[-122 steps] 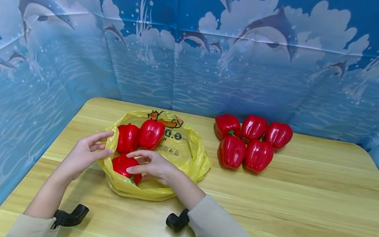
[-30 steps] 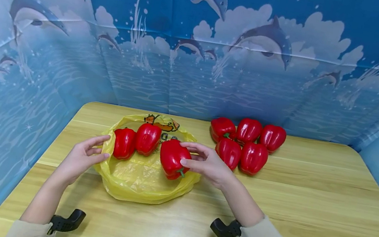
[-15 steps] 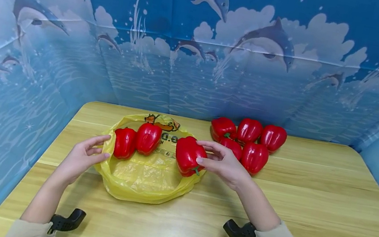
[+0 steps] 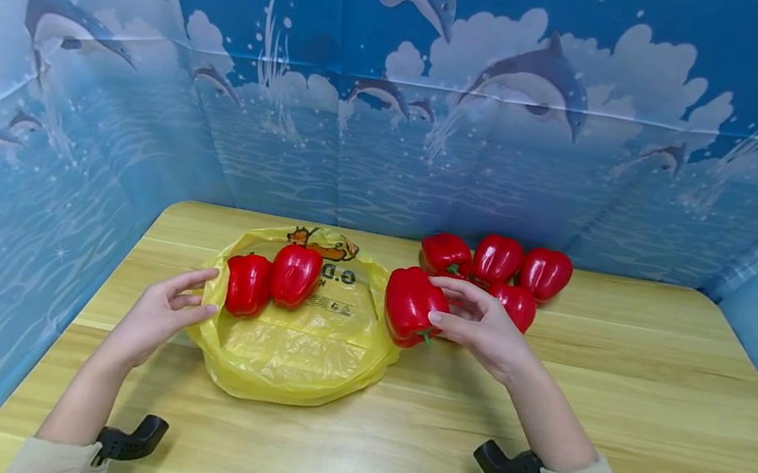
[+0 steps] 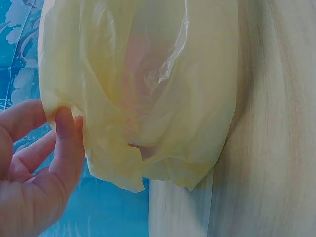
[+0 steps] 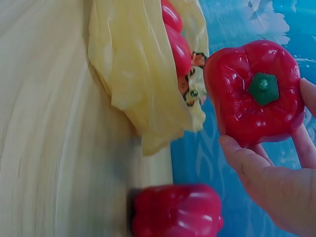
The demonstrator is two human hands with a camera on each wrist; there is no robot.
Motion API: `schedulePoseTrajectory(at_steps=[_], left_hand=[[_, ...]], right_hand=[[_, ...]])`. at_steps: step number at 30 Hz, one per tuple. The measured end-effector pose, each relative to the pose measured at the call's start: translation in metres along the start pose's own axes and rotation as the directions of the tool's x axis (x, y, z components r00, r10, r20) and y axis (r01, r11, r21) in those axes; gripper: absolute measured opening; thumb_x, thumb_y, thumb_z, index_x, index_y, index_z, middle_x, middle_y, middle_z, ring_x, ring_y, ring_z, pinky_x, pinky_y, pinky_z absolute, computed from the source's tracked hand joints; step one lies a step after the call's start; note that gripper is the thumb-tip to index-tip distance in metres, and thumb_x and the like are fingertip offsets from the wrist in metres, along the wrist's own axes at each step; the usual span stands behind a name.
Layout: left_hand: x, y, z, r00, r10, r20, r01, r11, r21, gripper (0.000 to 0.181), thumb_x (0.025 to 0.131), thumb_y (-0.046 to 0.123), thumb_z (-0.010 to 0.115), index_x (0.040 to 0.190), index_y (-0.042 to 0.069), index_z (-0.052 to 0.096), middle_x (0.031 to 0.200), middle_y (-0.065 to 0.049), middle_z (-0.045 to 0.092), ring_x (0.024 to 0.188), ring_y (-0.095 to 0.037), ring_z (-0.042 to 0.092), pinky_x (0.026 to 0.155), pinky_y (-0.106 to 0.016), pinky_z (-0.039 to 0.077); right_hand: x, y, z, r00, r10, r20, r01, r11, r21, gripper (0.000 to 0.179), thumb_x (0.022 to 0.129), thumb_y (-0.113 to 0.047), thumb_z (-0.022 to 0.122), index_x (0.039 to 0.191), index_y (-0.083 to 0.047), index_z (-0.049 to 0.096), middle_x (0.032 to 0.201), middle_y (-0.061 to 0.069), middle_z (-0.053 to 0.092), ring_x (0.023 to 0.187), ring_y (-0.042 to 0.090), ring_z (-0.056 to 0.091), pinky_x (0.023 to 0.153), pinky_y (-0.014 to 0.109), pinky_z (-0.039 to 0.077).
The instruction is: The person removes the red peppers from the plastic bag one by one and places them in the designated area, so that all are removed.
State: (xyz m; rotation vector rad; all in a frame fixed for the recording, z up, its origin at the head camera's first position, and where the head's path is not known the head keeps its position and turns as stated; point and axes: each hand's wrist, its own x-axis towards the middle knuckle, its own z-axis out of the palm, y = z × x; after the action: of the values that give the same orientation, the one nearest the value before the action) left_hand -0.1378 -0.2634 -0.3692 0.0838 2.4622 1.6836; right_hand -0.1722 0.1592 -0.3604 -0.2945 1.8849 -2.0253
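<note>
Left hand (image 4: 154, 315): pinches bag (image 4: 284, 387), likely keeping its mouth spread.
Right hand (image 4: 489, 337): grips pepper (image 4: 409, 306), raised, seemingly clearing the bag.

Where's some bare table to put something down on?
The biggest bare patch of table is on the right, past the loose red peppers and the right hand. A smaller one is in front of the yellow bag, between the wrist cameras. It's crowded right of the bag, where those peppers bunch, and the bag's back left holds two more peppers.
</note>
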Motion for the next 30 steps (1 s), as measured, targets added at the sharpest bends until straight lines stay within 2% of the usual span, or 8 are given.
schedulePoseTrajectory(at_steps=[5,10,17,23,30], left_hand=[[-0.001,-0.001,0.000,1.000,0.001,-0.006,-0.001,1.000,0.010,0.062,0.089,0.014,0.063,0.143,0.002,0.034,0.141,-0.025,0.028,0.120,-0.041,0.037,0.077,-0.017,0.047],[-0.002,-0.003,0.000,1.000,0.005,-0.015,-0.005,1.000,0.014,0.061,0.089,0.014,0.064,0.142,0.002,0.036,0.135,-0.024,0.032,0.116,-0.039,0.041,0.076,-0.018,0.048],[-0.003,-0.003,-0.001,1.000,0.008,-0.019,-0.007,1.000,0.029,0.061,0.089,0.014,0.064,0.141,0.002,0.036,0.134,-0.024,0.033,0.116,-0.038,0.041,0.076,-0.018,0.048],[-0.002,0.001,-0.002,1.000,0.017,-0.020,-0.016,0.999,0.031,0.060,0.089,0.013,0.064,0.141,0.002,0.036,0.134,-0.023,0.034,0.114,-0.036,0.041,0.075,-0.018,0.049],[-0.002,0.003,-0.003,1.000,-0.006,-0.021,0.006,1.000,0.029,0.060,0.089,0.013,0.063,0.142,0.003,0.036,0.134,-0.023,0.033,0.114,-0.036,0.041,0.074,-0.018,0.048]], right_hand=[[-0.007,-0.002,-0.008,1.000,-0.006,-0.020,0.005,1.000,-0.002,0.045,0.087,-0.005,0.061,0.130,-0.011,0.049,0.122,0.008,0.048,0.103,0.020,0.055,0.081,0.036,0.051],[-0.014,-0.004,-0.016,0.999,-0.024,-0.038,0.023,1.000,-0.015,0.041,0.088,-0.005,0.061,0.126,-0.017,0.053,0.120,0.007,0.050,0.101,0.020,0.056,0.080,0.035,0.052],[-0.024,-0.007,-0.028,0.998,-0.042,-0.052,0.043,0.999,0.026,0.038,0.089,-0.004,0.059,0.123,-0.021,0.056,0.118,0.004,0.051,0.102,0.018,0.056,0.079,0.031,0.052],[-0.033,-0.012,-0.042,0.995,-0.045,-0.086,0.047,0.998,0.031,0.037,0.091,-0.004,0.056,0.122,-0.024,0.054,0.121,0.004,0.047,0.103,0.016,0.055,0.081,0.030,0.051],[-0.043,-0.015,-0.059,0.992,-0.027,-0.126,0.030,0.999,0.016,0.039,0.092,-0.006,0.055,0.127,-0.023,0.050,0.126,0.004,0.040,0.106,0.014,0.051,0.082,0.027,0.050]])
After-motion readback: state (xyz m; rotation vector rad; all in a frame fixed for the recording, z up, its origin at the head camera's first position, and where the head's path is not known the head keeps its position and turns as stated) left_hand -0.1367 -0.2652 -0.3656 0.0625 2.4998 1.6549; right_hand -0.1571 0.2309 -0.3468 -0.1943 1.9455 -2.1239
